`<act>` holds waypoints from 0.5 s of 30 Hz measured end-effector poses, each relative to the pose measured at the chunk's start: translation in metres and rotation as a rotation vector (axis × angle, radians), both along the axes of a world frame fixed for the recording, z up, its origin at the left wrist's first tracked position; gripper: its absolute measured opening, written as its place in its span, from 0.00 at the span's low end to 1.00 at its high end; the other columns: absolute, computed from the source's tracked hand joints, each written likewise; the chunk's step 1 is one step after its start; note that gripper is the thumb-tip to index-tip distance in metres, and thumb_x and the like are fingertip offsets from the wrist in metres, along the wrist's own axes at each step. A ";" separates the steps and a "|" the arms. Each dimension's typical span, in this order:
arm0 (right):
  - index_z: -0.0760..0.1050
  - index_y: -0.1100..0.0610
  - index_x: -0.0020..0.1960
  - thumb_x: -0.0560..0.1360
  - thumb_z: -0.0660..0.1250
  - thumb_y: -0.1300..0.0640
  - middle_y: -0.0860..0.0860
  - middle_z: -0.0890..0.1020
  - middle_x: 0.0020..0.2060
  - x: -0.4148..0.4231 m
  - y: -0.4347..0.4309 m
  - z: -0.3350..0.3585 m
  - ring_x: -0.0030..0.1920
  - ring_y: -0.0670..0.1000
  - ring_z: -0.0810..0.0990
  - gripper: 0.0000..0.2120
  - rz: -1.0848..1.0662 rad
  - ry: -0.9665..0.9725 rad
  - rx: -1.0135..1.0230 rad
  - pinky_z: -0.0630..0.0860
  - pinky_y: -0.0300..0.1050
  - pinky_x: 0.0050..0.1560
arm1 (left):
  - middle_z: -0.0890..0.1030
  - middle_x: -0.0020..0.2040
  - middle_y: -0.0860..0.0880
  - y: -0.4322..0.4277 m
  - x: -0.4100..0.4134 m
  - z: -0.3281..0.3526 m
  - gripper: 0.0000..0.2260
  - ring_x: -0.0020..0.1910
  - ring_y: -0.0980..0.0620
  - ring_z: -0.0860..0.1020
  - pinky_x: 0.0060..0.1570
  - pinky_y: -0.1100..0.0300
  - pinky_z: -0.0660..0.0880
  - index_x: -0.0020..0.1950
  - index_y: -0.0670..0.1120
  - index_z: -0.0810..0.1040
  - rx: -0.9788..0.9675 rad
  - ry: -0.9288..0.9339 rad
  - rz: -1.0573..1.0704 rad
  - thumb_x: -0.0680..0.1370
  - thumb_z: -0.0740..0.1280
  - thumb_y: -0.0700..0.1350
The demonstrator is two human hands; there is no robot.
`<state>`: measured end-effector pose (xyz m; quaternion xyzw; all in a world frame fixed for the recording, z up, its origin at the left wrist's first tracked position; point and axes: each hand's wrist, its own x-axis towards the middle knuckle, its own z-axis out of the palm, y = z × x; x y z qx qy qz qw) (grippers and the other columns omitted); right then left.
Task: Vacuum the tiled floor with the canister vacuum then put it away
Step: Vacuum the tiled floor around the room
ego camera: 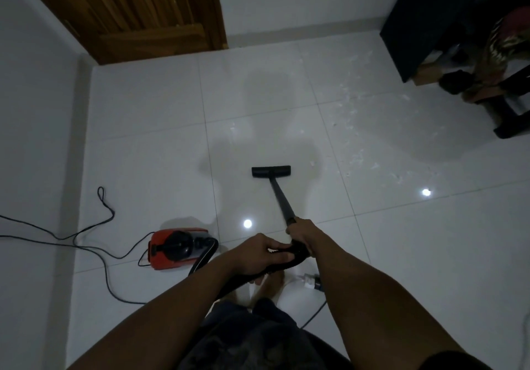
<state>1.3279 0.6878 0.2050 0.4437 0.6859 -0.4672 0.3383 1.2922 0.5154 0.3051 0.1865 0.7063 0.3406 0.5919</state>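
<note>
A red and black canister vacuum (pixel 179 248) sits on the white tiled floor (pixel 401 255) at my lower left. Its black hose (pixel 286 265) curves from the canister up to my hands. My left hand (pixel 258 252) is shut on the hose just behind the handle. My right hand (pixel 302 233) is shut on the handle end of the black wand (pixel 280 197). The wand slants forward to the flat black floor head (pixel 271 171), which rests on the tiles ahead of me. White scraps of debris (pixel 358 128) lie scattered to the right of the head.
A black power cord (pixel 86 243) loops over the floor on the left, beside the white wall. A wooden door (pixel 137 8) is at the far left corner. Dark furniture with clutter (pixel 459 54) stands far right. A small white and black object (pixel 311 279) lies near my feet.
</note>
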 end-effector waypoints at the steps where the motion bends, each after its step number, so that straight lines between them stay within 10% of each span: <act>1: 0.67 0.63 0.74 0.81 0.58 0.61 0.62 0.76 0.66 -0.002 -0.002 -0.001 0.61 0.61 0.78 0.22 0.001 0.002 -0.005 0.78 0.53 0.61 | 0.83 0.38 0.41 -0.001 -0.001 -0.003 0.11 0.29 0.43 0.77 0.35 0.49 0.77 0.59 0.64 0.81 -0.004 0.005 0.008 0.77 0.70 0.60; 11: 0.70 0.63 0.71 0.82 0.59 0.62 0.61 0.79 0.60 -0.024 -0.006 -0.013 0.54 0.61 0.80 0.18 -0.175 0.014 -0.033 0.79 0.50 0.49 | 0.87 0.47 0.45 0.004 -0.015 -0.020 0.11 0.42 0.44 0.84 0.45 0.57 0.80 0.60 0.61 0.82 -0.056 0.120 0.041 0.79 0.70 0.58; 15: 0.71 0.60 0.69 0.81 0.59 0.62 0.59 0.80 0.52 -0.033 -0.004 -0.024 0.47 0.58 0.79 0.17 -0.245 0.035 -0.052 0.80 0.51 0.44 | 0.85 0.39 0.42 0.011 -0.026 -0.026 0.14 0.29 0.46 0.80 0.40 0.48 0.82 0.62 0.57 0.81 -0.106 0.103 0.008 0.79 0.69 0.59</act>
